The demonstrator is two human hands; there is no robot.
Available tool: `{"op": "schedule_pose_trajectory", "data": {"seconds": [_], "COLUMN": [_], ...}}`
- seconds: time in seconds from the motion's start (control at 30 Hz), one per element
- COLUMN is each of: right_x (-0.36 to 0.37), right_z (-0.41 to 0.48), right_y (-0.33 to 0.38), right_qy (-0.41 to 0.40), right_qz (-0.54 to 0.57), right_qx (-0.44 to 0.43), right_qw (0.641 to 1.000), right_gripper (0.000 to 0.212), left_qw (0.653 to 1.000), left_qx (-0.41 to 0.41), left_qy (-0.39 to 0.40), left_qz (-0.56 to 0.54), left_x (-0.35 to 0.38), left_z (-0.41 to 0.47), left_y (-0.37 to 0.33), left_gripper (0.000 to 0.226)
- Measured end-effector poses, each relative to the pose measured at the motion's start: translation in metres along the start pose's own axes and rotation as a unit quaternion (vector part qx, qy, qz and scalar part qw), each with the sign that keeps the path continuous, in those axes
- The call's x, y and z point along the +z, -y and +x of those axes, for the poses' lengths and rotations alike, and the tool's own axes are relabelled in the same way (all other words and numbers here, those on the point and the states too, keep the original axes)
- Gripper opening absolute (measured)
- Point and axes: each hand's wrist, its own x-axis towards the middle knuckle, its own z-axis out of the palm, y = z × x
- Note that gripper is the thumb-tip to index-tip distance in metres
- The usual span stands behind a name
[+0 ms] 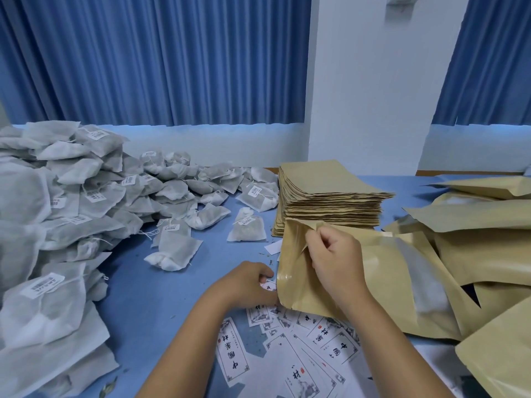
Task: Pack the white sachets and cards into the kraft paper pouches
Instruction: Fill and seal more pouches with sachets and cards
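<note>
My right hand [334,261] pinches the open top edge of a kraft paper pouch [376,285] that lies on the blue table with its clear window facing up. My left hand [250,285] grips a printed card [270,285] at the pouch's lower left edge. More cards [290,349] lie spread out on the table near me. A big heap of white sachets [57,219] with barcode labels fills the left side. Single sachets [247,226] lie loose in the middle.
A neat stack of flat kraft pouches [330,196] stands behind the held pouch. Filled pouches [482,239] pile up on the right. Blue curtains [155,58] and a white wall [373,81] run behind the table [149,305].
</note>
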Motion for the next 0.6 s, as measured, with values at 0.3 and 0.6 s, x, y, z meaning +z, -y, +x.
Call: {"op": "schedule_pose_trajectory", "data": {"seconds": [0.3,0.6], "right_x": [-0.001,-0.002], "right_z": [0.000,0.000], "right_y": [0.001,0.001], "right_qy": [0.004,0.007], "right_qz": [-0.002,0.001], "right_qx": [0.001,-0.001], "right_qw": [1.000,1.000], "right_gripper": [0.038,0.039], "left_qw": [1.000,0.995], "left_qx": [0.020,0.012], "left_qy": [-0.006,-0.093], "left_qz": [-0.019,-0.029], "left_x": [0.001,-0.008], "left_z": [0.000,0.001], "left_y": [0.000,0.011], "left_gripper": [0.033,0.037]}}
